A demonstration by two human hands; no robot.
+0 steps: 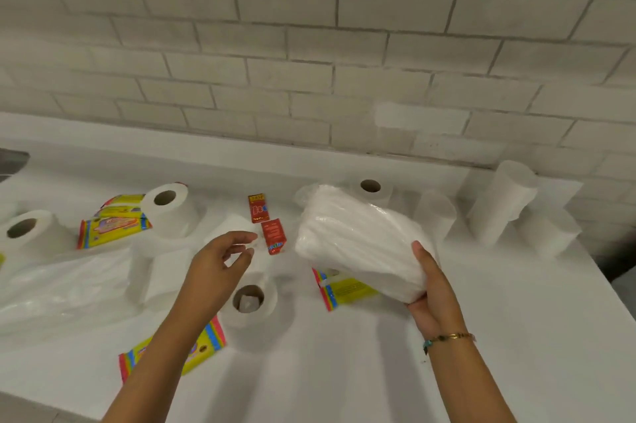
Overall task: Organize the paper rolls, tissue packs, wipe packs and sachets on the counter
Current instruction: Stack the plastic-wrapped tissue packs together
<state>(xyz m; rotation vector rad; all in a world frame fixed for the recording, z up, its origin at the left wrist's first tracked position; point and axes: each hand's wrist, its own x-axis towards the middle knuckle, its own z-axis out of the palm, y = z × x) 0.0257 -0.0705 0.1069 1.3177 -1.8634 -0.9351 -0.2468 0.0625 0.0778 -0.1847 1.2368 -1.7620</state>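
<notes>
Soft paper, shiny film, matt tabletop

The tissue pack [361, 243] is wrapped in clear, crinkled, glossy plastic over white paper; the paper rolls [170, 209] look soft and matt. The wipe packs [113, 228] and red sachets [273, 236] have slick printed film, probably plastic. The tabletop [344, 371] is smooth matt white, the wall tiles [309, 44] matt grey-white with rough joints.

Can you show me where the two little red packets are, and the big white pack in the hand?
upper red sachet [256, 208], head view, its printed front.
lower red sachet [274, 236], head view, its middle.
white tissue pack [358, 238], head view, its wrapped top face.
</notes>
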